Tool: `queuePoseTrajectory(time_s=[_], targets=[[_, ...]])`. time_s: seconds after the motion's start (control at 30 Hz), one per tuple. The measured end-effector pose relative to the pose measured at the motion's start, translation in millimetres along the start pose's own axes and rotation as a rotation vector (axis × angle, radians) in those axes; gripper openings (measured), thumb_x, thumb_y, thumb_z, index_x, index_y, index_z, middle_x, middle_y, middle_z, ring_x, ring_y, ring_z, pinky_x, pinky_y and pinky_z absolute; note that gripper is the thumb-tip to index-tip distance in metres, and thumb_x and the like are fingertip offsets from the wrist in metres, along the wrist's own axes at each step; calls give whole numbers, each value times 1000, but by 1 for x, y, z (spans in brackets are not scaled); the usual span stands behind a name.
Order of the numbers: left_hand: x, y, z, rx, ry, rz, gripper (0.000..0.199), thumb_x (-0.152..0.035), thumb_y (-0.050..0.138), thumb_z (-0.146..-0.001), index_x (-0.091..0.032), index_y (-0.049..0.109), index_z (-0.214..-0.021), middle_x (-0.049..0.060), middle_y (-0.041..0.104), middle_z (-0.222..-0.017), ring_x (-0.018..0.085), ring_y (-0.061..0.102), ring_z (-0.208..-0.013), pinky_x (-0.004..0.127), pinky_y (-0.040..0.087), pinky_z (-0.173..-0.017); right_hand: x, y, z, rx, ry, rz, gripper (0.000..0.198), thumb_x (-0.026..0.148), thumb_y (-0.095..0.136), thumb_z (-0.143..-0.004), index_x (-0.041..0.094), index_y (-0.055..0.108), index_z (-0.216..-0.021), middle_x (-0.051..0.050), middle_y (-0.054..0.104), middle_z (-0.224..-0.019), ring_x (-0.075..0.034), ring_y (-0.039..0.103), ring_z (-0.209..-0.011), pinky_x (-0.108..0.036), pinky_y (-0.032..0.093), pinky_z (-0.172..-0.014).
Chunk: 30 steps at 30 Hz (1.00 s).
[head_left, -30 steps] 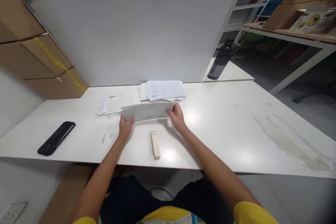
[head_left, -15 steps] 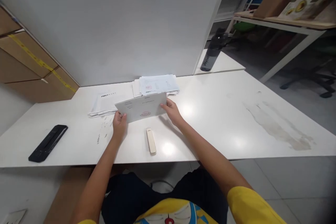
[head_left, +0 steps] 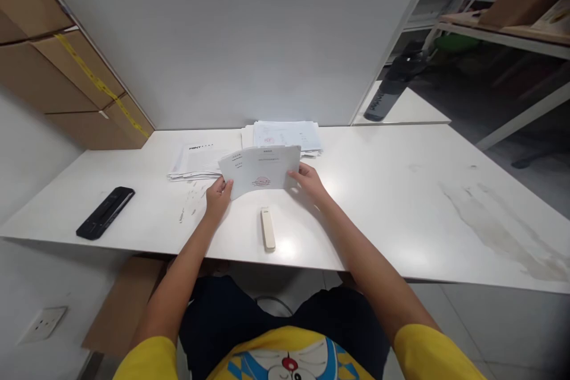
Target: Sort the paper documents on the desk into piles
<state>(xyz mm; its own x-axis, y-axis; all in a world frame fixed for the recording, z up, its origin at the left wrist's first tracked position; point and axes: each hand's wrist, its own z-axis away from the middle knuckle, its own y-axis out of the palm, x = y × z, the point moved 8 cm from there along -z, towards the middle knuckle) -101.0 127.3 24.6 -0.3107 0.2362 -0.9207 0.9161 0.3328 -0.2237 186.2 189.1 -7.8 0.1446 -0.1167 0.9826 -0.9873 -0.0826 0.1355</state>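
A printed sheet of paper (head_left: 267, 170) with a round red stamp is held up above the table, slightly bowed. My left hand (head_left: 218, 197) pinches its lower left corner, thumb in front. At the right edge my right hand (head_left: 309, 181) grips it the same way. Just below the sheet lies a cream stapler-like stick (head_left: 268, 230) on the white table. Behind the sheet sits a stack of papers (head_left: 287, 133), the top one also red-stamped. Another paper stack (head_left: 196, 161) lies to the left, partly behind my left hand.
On the table's left lies a black phone-like slab (head_left: 105, 212). Cardboard boxes (head_left: 75, 86) with yellow tape are piled at the back left. A grey partition (head_left: 240, 41) rises behind the table (head_left: 383, 214). At the back right stands a dark bottle (head_left: 387, 92).
The camera view has turned, so the table's contents sit further right. The sheet, still in both hands, has gone from nearly flat to bowed.
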Motion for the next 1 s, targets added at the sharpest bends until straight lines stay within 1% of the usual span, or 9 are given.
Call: queuePoseTrajectory(time_s=[0.17,0.33,0.47,0.57,0.63,0.73,0.83,0.93,1.0], targets=[[6,1,-5,3,-16,37,50,-60,68,-79,-17,74,-103,9,79,-103,28,74,-100,42,57,-96,8,-14,-7,-113,5,78,26,44,71,-69,21,70,-81,-3,70,-76,-25,63,-82,-39,50,-77],[8,2,-9,59,10,28,45,-57,62,-86,-17,73,-106,8,80,-90,24,76,-89,43,60,-92,45,-55,10,-228,-41,-14,29,48,67,-73,24,68,-89,-3,71,-79,-25,65,-85,-36,53,-73],[5,5,-4,128,36,-110,39,-51,55,-91,-19,73,-102,6,79,-86,23,75,-85,38,61,-81,32,-66,103,-242,95,-50,32,47,73,-69,24,72,-91,-6,72,-77,-29,67,-82,-36,53,-69],[-5,13,2,214,128,-258,35,-47,51,-95,-20,73,-98,3,77,-81,21,74,-81,36,60,-79,-10,-50,196,-57,399,-84,36,43,78,-67,22,73,-97,-6,73,-79,-27,66,-74,-34,51,-63],[-15,19,8,282,217,-327,33,-44,50,-96,-21,73,-96,3,77,-82,20,74,-83,35,59,-82,-29,-53,245,-45,557,-73,35,42,76,-70,21,73,-98,-5,73,-80,-24,65,-71,-31,48,-61],[-29,28,18,346,276,-368,34,-42,46,-99,-23,74,-97,3,79,-95,21,74,-95,36,57,-91,-31,-76,277,-173,650,42,35,41,74,-69,20,73,-97,-3,74,-80,-22,65,-70,-29,47,-60],[-41,47,45,474,273,-369,35,-44,44,-101,-26,71,-116,4,74,-122,23,67,-120,42,50,-108,-21,-94,276,-253,663,145,39,42,72,-65,19,73,-96,-2,74,-77,-25,67,-72,-30,49,-59],[-52,77,97,639,307,-398,44,-46,45,-101,-31,55,-141,3,54,-151,25,37,-149,49,33,-122,-15,-104,270,-312,658,189,41,43,71,-62,19,72,-96,-3,74,-77,-27,69,-74,-31,49,-58],[-56,89,128,615,288,-463,50,-47,42,-102,-30,43,-150,4,34,-163,26,14,-157,55,19,-127,-13,-109,269,-370,640,190,43,42,72,-62,20,70,-98,-3,75,-79,-27,70,-76,-30,50,-58]])
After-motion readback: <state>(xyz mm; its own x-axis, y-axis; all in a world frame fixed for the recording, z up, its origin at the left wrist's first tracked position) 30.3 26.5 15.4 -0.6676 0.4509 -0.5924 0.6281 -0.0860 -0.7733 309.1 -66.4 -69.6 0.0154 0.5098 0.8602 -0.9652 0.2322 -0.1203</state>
